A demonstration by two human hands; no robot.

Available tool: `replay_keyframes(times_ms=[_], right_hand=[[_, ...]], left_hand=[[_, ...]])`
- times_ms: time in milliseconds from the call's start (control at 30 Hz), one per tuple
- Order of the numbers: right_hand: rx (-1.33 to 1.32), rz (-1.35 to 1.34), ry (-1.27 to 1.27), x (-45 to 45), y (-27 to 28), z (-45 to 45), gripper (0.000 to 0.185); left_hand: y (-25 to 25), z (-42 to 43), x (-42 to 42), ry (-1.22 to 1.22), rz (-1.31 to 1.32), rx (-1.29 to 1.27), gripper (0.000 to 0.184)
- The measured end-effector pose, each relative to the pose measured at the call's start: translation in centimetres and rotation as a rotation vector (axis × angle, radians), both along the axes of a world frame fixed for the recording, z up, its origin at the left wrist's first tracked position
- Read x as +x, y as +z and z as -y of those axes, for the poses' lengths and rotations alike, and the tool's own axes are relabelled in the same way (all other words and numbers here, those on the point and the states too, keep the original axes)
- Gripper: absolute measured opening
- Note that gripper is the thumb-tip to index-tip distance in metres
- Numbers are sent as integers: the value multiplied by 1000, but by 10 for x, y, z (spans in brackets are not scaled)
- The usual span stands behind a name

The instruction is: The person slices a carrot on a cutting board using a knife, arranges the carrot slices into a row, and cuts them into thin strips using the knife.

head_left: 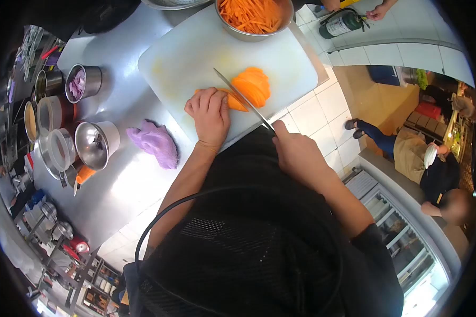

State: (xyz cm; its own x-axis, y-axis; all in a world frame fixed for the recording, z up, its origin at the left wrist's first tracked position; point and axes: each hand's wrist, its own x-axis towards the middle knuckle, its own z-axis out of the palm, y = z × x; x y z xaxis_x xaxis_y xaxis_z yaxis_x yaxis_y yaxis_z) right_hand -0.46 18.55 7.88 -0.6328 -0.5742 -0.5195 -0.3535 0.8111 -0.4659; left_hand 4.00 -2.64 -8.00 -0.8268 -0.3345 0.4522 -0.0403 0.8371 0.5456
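Note:
My right hand is wrapped round the handle of a knife, whose blade slants across the near part of a white cutting board. Curled fingers of my left hand press on a piece of carrot just left of the blade, partly hidden under them. On the blade's other side lies a fanned pile of thin carrot slices. A metal bowl heaped with carrot shreds stands at the board's far edge.
A purple cloth lies on the steel table left of the board. Several metal and plastic containers stand farther left, one holding purple pieces. At right, another person stands. A hand is by a fire extinguisher.

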Motion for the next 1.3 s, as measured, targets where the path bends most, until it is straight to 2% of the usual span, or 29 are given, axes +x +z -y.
replay_keyframes(times_ms=[133,500,633,700,767,967,1033,1067,1100,1167,1300], right_hand=[[-95,-41,41,-2,20,1,23],[50,25,100,6,42,1,21],[-45,50,30,2,8,12,20],[-7,67,16,-3,-24,21,24],[-38,52,-7,4,-65,22,21],[-312,94,-116,-36,-79,-2,25],[-269,245,-115,-48,-62,-1,25],[-233,105,-39,-42,-52,2,24],[-234,110,-48,-33,-40,6,24],[-128,-132,62,-15,-12,11,34],[-89,-128,117,6,30,5,25]], left_hand=[[0,-3,0,3,9,17,14],[5,-3,-2,10,-16,-8,18],[2,-3,-1,4,0,-27,20],[1,-2,-2,10,-3,-19,19],[1,-2,-1,7,-19,-18,19],[-2,-1,-1,11,6,-9,16],[-1,-1,1,-6,5,50,15],[-1,0,1,-13,7,45,15],[-1,0,1,-6,-4,33,15],[-1,-3,2,-7,-7,29,15],[1,-2,2,-5,2,5,17]])
